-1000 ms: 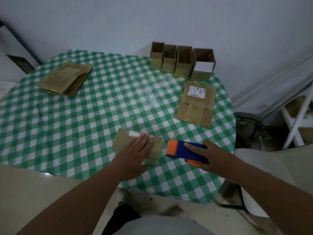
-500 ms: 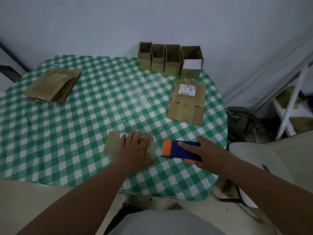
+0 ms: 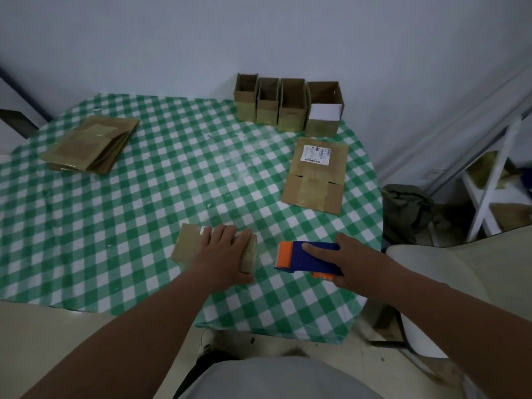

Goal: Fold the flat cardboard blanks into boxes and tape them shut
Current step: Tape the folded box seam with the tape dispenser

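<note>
wall [image 3: 259, 33]: pale, bare | floor [image 3: 72, 326]: beige | white shelf [image 3: 489, 174]: right

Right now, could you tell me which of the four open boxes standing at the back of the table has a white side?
The rightmost box, nearest the table's right edge; the other three are plain brown.
</note>
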